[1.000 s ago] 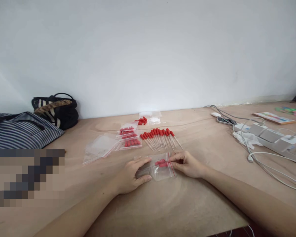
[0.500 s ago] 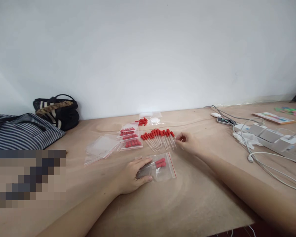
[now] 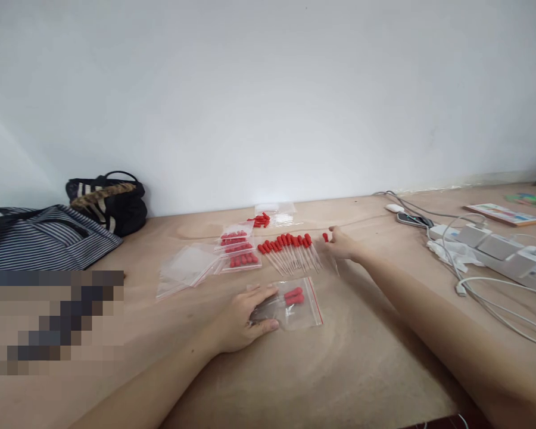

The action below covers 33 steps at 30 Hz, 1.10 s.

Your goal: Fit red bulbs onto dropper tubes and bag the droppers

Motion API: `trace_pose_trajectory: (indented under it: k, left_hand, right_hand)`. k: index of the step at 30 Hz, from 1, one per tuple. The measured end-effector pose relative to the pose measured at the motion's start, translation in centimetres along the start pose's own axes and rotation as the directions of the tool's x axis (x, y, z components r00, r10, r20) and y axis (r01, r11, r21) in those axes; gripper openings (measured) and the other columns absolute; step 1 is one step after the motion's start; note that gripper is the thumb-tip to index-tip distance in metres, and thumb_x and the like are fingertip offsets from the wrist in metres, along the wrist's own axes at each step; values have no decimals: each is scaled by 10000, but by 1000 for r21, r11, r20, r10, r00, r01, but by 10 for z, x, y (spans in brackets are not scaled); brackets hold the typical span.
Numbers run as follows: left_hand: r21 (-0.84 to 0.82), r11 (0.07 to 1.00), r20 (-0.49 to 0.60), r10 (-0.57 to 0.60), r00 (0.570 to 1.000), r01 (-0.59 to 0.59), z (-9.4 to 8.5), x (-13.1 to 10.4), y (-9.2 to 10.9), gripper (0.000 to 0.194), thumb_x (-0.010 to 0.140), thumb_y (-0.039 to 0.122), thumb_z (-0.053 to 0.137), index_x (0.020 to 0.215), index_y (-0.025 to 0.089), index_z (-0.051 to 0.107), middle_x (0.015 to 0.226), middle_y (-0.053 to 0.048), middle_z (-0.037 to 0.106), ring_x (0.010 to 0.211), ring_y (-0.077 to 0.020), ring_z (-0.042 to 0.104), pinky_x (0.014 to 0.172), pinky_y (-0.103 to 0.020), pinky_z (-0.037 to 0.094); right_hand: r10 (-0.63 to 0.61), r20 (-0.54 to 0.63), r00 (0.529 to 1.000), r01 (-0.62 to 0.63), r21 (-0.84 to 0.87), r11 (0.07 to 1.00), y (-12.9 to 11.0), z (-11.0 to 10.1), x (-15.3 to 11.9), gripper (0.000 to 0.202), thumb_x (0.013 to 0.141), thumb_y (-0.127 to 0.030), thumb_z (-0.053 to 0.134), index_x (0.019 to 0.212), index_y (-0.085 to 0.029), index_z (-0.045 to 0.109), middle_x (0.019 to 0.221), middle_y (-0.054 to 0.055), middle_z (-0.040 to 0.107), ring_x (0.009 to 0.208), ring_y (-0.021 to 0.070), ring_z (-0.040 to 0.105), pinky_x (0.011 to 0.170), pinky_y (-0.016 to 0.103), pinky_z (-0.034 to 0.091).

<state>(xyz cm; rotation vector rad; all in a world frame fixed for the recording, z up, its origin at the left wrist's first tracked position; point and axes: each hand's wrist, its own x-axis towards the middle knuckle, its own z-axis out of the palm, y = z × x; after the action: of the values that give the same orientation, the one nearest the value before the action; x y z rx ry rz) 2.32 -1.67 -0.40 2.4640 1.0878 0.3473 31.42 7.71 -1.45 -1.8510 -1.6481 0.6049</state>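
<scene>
My left hand (image 3: 239,320) holds the left end of a clear zip bag (image 3: 312,319) flat on the table, thumb and fingers spread over its edge. Inside it lie droppers with red bulbs (image 3: 293,295), their tubes partly under my hand. My right hand (image 3: 346,245) pinches a single dropper (image 3: 325,237) near its red bulb, the clear tube slanting down towards the table. Just left of that hand is a fanned row of red-bulbed droppers (image 3: 290,243), bulbs pointing away from me.
Filled zip bags (image 3: 237,261) overlap left of the row, beside flat clear bags (image 3: 185,268). Farther back lie loose red bulbs (image 3: 261,220) and clear tubes (image 3: 282,219). Bags (image 3: 109,202) stand at left; a power strip with chargers (image 3: 495,247) and cables lies at right.
My right hand has drawn one dropper away from the right end of the row, tilting it. My left hand stays on the zip bag.
</scene>
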Motion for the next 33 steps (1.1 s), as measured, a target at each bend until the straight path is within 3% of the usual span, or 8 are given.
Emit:
trace_pose_trajectory:
  k: [4, 7, 14, 17, 20, 25, 28, 33]
  left_hand:
    - [-6, 1000, 3, -6, 1000, 6, 0, 1, 0, 522, 763, 403, 546, 1242, 229, 434, 1292, -64, 469, 1182, -262, 416, 989, -444, 322]
    - [1, 1000, 2, -13, 1000, 13, -1, 1, 1, 524, 758, 409, 549, 1237, 226, 441, 1286, -64, 477, 1173, -264, 425, 986, -442, 325]
    - [3, 1000, -5, -6, 1000, 6, 0, 1, 0, 521, 774, 427, 528, 1249, 239, 425, 1284, -59, 479, 1182, -270, 414, 982, -449, 325]
    - [-3, 1000, 4, -16, 1000, 16, 0, 1, 0, 526, 770, 430, 532, 1248, 241, 423, 1289, -63, 473, 1183, -270, 413, 985, -457, 317]
    - [-13, 1000, 10, -25, 1000, 26, 0, 1, 0, 526, 770, 422, 534, 1250, 238, 421, 1299, -61, 462, 1203, -275, 385, 985, -459, 318]
    - [15, 999, 36, -41, 999, 40, 0, 1, 0, 538, 774, 432, 518, 1258, 223, 411, 1314, -70, 442, 1214, -278, 370, 990, -453, 314]
    - [20, 999, 33, -47, 998, 46, 1, 1, -1, 543, 779, 430, 512, 1268, 225, 397, 1318, -68, 437, 1226, -273, 352, 991, -449, 312]
    - [29, 999, 21, -38, 999, 38, 0, 1, 0, 539, 765, 403, 537, 1256, 219, 416, 1296, -75, 463, 1204, -271, 385, 981, -441, 327]
  right_hand:
    - [-21, 66, 998, 5, 234, 972, 9, -14, -31, 489, 717, -198, 399, 1193, -165, 294, 582, -40, 482, 474, 118, 488, 452, 231, 386]
    - [11, 32, 999, -29, 643, 766, 12, -5, -57, 475, 658, -237, 464, 1109, -202, 316, 553, -74, 443, 430, 94, 440, 411, 208, 355]
    - [51, -3, 999, -26, 827, 562, 3, 31, -91, 461, 647, -293, 564, 1034, -233, 321, 665, -65, 443, 490, 86, 489, 429, 217, 409]
    - [6, 6, 1000, -8, 823, 568, -5, 36, -100, 443, 660, -355, 598, 1011, -227, 360, 712, -46, 452, 549, 95, 523, 498, 246, 458]
    - [-97, 78, 992, 5, 754, 657, -7, 37, -107, 386, 655, -407, 624, 938, -192, 474, 684, -31, 480, 562, 100, 521, 535, 260, 460]
    - [-330, 128, 935, 235, 473, 849, -1, 30, -107, 265, 679, -374, 636, 869, -189, 653, 752, 25, 595, 690, 145, 541, 660, 297, 445]
    - [-429, 222, 876, 283, 485, 828, 0, 25, -108, 256, 724, -333, 599, 943, -212, 649, 831, 30, 624, 771, 161, 563, 724, 311, 447]
    - [-430, 329, 841, 118, 663, 739, -3, 23, -113, 377, 742, -343, 576, 1086, -195, 527, 885, 35, 626, 722, 122, 577, 687, 280, 464]
